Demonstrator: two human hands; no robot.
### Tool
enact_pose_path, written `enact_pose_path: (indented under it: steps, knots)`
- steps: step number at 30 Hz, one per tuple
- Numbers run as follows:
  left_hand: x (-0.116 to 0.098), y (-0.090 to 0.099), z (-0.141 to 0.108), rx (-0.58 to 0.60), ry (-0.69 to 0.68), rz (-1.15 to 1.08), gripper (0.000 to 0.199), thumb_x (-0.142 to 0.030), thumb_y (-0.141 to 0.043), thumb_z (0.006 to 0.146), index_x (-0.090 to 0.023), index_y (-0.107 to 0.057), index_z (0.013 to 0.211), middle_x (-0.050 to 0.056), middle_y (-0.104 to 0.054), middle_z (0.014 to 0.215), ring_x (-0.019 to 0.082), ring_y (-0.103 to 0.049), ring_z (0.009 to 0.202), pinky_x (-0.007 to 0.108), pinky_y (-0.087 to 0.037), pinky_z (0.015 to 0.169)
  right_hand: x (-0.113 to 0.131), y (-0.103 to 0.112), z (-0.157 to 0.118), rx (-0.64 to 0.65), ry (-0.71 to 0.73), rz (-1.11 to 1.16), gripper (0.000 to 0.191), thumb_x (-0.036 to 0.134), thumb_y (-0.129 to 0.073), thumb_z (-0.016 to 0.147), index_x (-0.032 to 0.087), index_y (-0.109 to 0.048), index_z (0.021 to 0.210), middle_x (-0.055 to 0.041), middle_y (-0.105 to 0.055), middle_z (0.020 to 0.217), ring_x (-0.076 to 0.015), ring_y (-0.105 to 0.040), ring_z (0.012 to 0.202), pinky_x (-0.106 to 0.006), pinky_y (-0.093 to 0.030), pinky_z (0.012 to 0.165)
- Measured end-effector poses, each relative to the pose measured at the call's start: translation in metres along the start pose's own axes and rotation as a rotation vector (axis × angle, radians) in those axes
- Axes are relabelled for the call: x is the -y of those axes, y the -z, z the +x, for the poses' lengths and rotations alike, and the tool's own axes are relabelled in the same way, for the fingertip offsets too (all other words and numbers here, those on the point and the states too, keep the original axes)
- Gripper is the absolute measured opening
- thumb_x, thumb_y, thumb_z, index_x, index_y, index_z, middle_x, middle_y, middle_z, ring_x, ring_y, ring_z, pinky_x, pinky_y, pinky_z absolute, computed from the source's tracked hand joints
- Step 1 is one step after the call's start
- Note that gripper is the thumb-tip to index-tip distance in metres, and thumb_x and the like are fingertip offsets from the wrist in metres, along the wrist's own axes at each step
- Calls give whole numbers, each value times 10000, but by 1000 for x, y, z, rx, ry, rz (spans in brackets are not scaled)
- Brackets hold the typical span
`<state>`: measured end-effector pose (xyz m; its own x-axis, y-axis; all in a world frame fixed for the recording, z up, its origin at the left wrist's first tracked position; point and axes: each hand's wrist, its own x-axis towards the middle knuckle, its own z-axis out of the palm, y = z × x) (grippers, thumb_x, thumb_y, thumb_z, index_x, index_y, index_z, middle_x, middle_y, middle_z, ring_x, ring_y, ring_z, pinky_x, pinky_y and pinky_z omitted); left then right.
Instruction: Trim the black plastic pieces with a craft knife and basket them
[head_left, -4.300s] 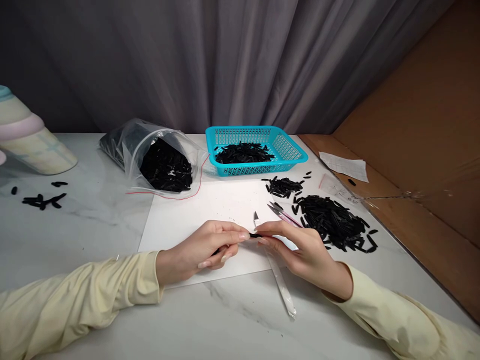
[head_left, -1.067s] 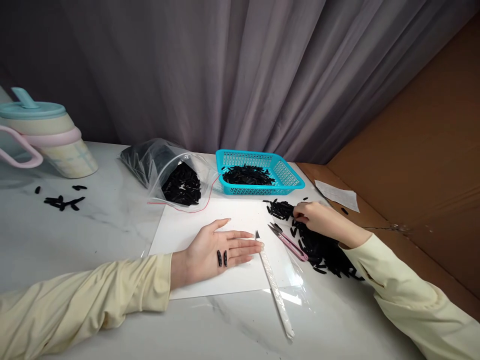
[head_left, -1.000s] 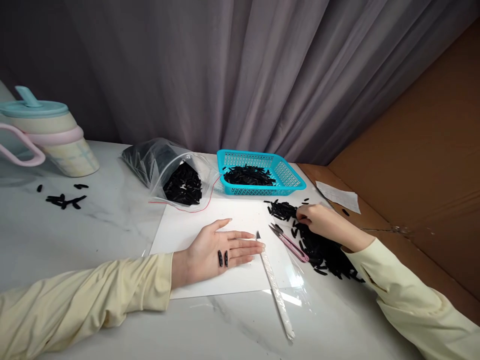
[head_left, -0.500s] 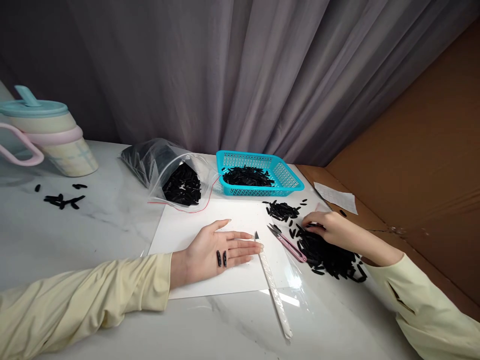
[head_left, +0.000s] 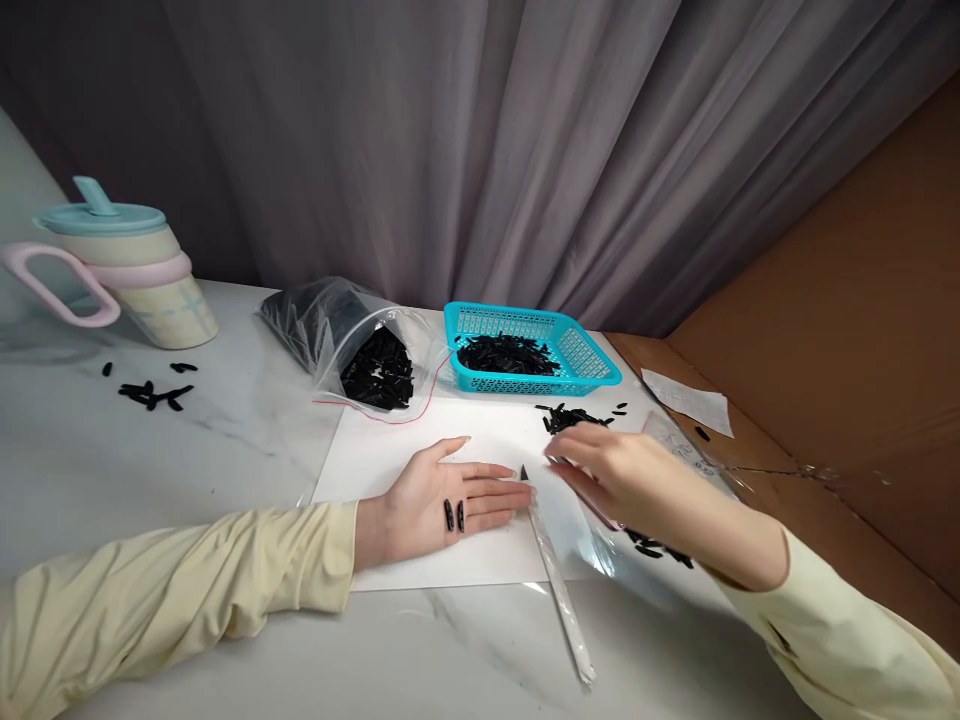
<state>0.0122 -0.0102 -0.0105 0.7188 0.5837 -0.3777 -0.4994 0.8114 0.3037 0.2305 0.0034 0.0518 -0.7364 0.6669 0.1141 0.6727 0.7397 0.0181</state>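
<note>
My left hand [head_left: 442, 500] lies palm up and flat over a white sheet [head_left: 360, 450], fingers stretched out. Two small, dark, elongated black pieces [head_left: 454, 516] rest side by side on it near the finger bases. Its fingertips reach a craft knife [head_left: 556, 590] with a white-wrapped handle and dark pointed tip. My right hand [head_left: 611, 470] is curled, palm down, above pink-handled snips, which it mostly covers. Its fingertips are drawn together; whether a piece is between them is hidden. Behind its wrist, a pile of black pieces [head_left: 656, 548] shows only in part.
A clear zip bag [head_left: 322, 320] of black pieces lies open at the back, beside a blue basket [head_left: 540, 382] holding more. A smaller heap [head_left: 574, 418] sits before the basket. Far left are loose pieces [head_left: 154, 395] and a handled cup [head_left: 161, 290]. Cardboard [head_left: 840, 350] stands at right.
My right hand has left the large black pile and moved left, now over the snips. The left hand still lies flat with the two pieces. The view has shifted slightly.
</note>
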Motion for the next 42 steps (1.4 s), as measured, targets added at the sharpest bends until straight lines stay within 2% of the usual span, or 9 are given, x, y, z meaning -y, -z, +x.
enact_pose_path:
  steps: [3,5,10,15,19,22,29,36,42]
  knots:
    - [1,1,1,20,-2,46,482,-430,-409,855,-17,-551,1058,142,-657,869,214,-628,806,304,-441,781,43,-2,15,67,176,179,176,292,-476,900,163,-585,949,-71,-618,836,-167,-581,738,-257,-445,605]
    - [1,2,1,9,9,103,439,-447,-395,852,-63,-595,919,81,-624,692,185,-592,669,276,-425,645,60,-11,25,98,194,203,202,282,-499,888,150,-555,1032,-90,-617,908,-201,-579,823,-296,-463,655]
    - [-1,2,3,-78,14,161,439,-486,-381,833,-126,-555,652,42,-554,545,150,-514,532,246,-341,509,61,-32,37,167,114,378,137,163,-563,833,131,-542,965,-85,-595,911,-170,-573,758,-266,-474,625]
    - [0,1,3,34,58,177,419,-429,-389,851,-96,-592,697,67,-597,630,132,-562,576,227,-397,549,48,-31,27,104,102,555,96,205,-576,838,146,-516,883,-62,-590,870,-124,-544,662,-223,-447,574]
    - [3,-3,1,63,-20,307,270,-310,-472,868,-83,-600,941,119,-660,871,168,-635,820,277,-465,795,42,-33,6,-94,-16,405,80,240,-519,868,163,-509,888,-42,-583,779,-121,-520,614,-222,-411,532]
    - [7,-4,-3,13,-71,478,264,-211,-588,809,-102,-558,1047,127,-668,941,193,-642,895,330,-477,852,40,-42,-10,-179,-131,337,144,287,-527,865,166,-510,789,-7,-547,653,-103,-481,535,-206,-372,481]
    - [13,1,-9,-8,-89,813,409,-297,-641,776,-163,-498,1135,113,-700,900,256,-651,929,383,-501,829,50,-58,-24,-247,-194,512,317,426,-491,879,168,-515,696,24,-514,532,-74,-420,442,-181,-331,420]
    - [10,-7,-11,-4,-63,802,385,-269,-609,811,-163,-466,1151,148,-699,956,243,-665,904,261,-514,697,40,-48,-27,-186,-90,705,248,351,-449,918,156,-590,859,-30,-644,700,-94,-560,583,-182,-420,543]
    - [7,-6,-10,-29,-63,827,377,-297,-604,817,-173,-483,1152,144,-691,989,229,-683,833,237,-505,642,31,-50,-30,-171,-32,767,212,241,-414,935,142,-600,917,-18,-634,667,-82,-548,557,-169,-411,538]
